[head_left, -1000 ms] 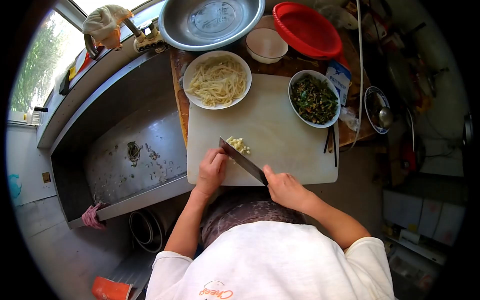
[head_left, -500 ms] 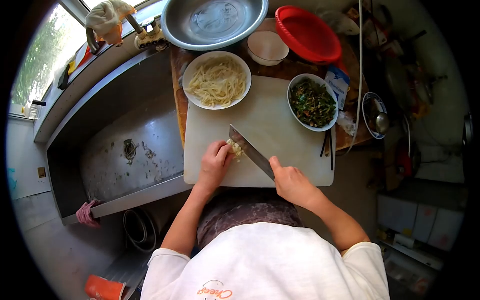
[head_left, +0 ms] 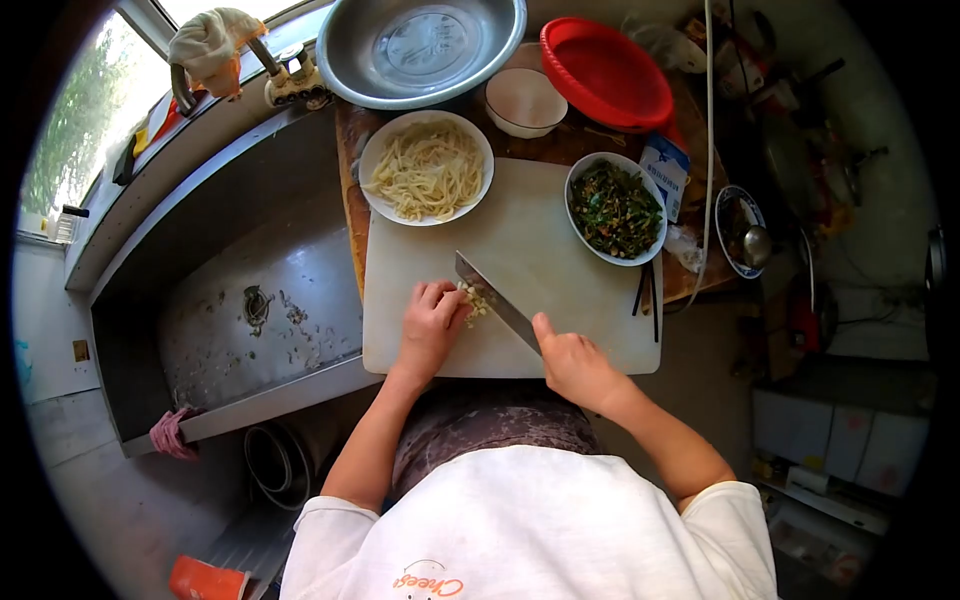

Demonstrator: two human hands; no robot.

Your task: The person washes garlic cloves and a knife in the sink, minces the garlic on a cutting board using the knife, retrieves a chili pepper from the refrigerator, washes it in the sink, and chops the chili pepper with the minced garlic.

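A wide-bladed knife [head_left: 500,305] slants over the white cutting board [head_left: 540,235], its handle wrapped in my right hand [head_left: 577,362]. Small pale chopped pieces [head_left: 474,299] lie at the left side of the blade, near its tip. My left hand [head_left: 434,318] is on the board just left of them, fingers bent and pressed together against the pieces. Behind, a white plate of pale shredded strips [head_left: 427,170] overlaps the board's back left edge. A white bowl of chopped greens [head_left: 615,209] stands at the board's right side.
A steel sink [head_left: 270,310] lies to the left. At the back are a large metal basin [head_left: 420,50], a white bowl [head_left: 525,103] and a red basin [head_left: 607,75]. Dark chopsticks [head_left: 655,302] rest at the board's right edge. Farther right, a plate [head_left: 728,215] holds a spoon.
The blade has shifted from beside the left fingertips and below the pale pieces to their right side. My left hand has moved slightly, staying by the pieces.
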